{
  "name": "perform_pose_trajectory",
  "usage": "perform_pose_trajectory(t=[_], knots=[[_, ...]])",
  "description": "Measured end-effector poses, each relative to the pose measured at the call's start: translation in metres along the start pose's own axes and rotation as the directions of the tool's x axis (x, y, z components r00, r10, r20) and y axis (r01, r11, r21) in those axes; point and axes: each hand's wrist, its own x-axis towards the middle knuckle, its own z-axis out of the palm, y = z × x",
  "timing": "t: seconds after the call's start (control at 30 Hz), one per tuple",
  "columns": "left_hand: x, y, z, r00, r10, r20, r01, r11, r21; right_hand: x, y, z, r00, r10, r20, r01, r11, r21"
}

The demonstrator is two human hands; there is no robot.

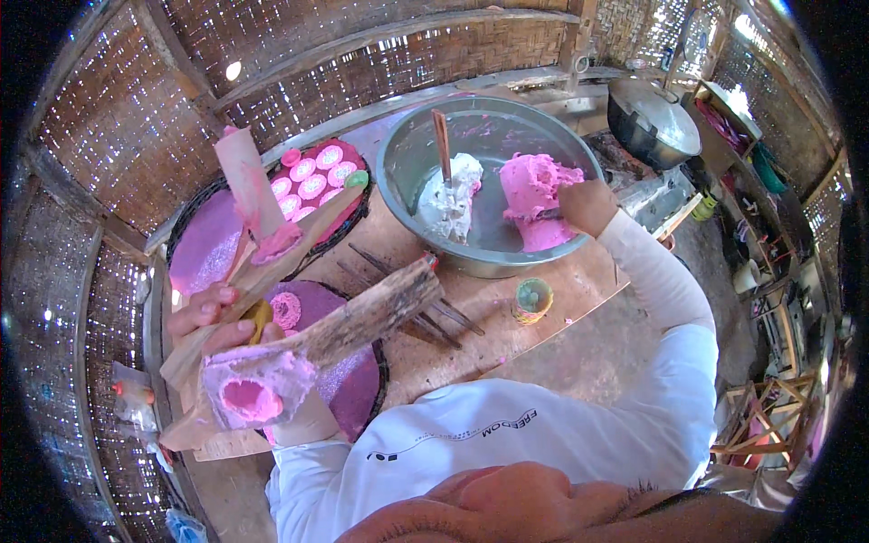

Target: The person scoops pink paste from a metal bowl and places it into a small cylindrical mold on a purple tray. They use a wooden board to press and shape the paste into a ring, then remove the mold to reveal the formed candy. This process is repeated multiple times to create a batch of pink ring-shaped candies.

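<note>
My left hand (215, 319) grips a wooden press tool (348, 321) made of two rough wooden bars, smeared with pink dough at its near end (256, 391). A pink-coated cylinder (249, 185) sticks up from it. My right hand (588, 204) reaches into a large metal bowl (398, 195) and is closed on a lump of pink dough (534, 210). White dough (450, 201) lies beside it in the bowl, with a wooden stick (442, 145) standing in it.
A round dark tray (358, 204) holds several pink and white discs (312, 176). Purple woven mats (206, 244) lie on the wooden table (471, 344). A small green cup (532, 299) stands near the table edge. A lidded metal pot (654, 122) sits at the back right.
</note>
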Motion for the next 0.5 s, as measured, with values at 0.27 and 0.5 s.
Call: perform_pose_trajectory(t=[0.27,0.5], knots=[[-0.013,0.006,0.017,0.991,-0.130,0.025,0.121,0.967,0.223,0.048,-0.047,0.002,0.998,-0.027,0.050,0.038,0.971,-0.235],[-0.029,0.011,-0.001,0.943,-0.331,-0.040,0.333,0.929,0.162,-0.020,0.014,-0.134,0.982,0.123,-0.140,-0.039,0.870,0.492]])
